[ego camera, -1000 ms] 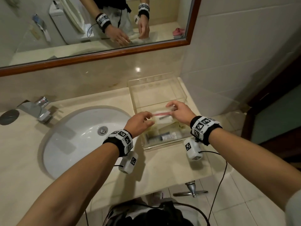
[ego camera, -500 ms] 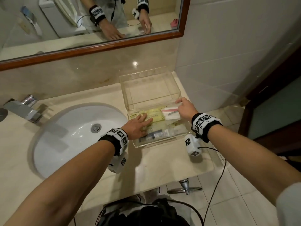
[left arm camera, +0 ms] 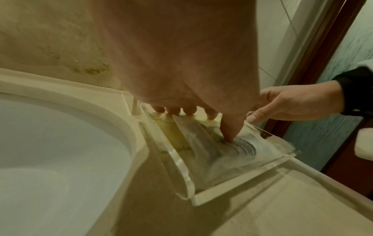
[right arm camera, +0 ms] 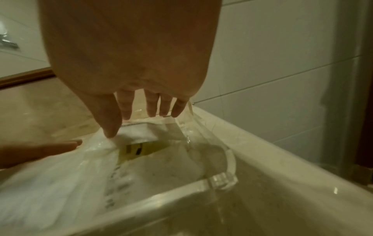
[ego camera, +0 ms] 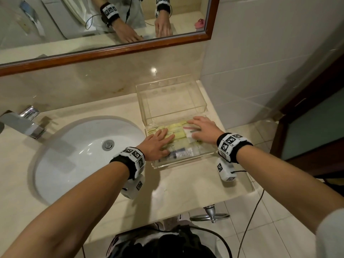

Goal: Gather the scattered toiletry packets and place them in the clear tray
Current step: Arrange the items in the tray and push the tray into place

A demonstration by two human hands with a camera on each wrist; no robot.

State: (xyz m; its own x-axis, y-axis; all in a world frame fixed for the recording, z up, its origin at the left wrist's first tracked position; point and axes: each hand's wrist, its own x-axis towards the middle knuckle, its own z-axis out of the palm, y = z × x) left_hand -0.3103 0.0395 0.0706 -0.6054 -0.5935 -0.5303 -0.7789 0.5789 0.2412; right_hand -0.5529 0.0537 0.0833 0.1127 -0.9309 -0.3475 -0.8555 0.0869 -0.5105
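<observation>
The clear tray [ego camera: 184,162] stands on the counter to the right of the sink. In it lie yellow packets [ego camera: 177,131], a white packet with a pink stripe [ego camera: 188,129] and a clear packet with a dark tube [ego camera: 181,152]. My left hand [ego camera: 162,138] lies flat with straight fingers on the packets at the tray's left side. In the left wrist view its thumb [left arm camera: 232,131] presses a clear packet [left arm camera: 240,150]. My right hand [ego camera: 197,127] rests flat on the white packet at the right side. The right wrist view has its spread fingers [right arm camera: 149,105] over the white packet [right arm camera: 139,132].
A clear box-shaped part [ego camera: 171,101] stands behind the tray against the backsplash. The white sink basin [ego camera: 78,155] and chrome faucet [ego camera: 24,123] are to the left. A wood-framed mirror [ego camera: 111,51] hangs above, and the tiled wall [ego camera: 260,62] is close on the right.
A second ago both hands held the white pink-striped packet above the tray. It now lies in the tray, and both hands have flattened onto the packets.
</observation>
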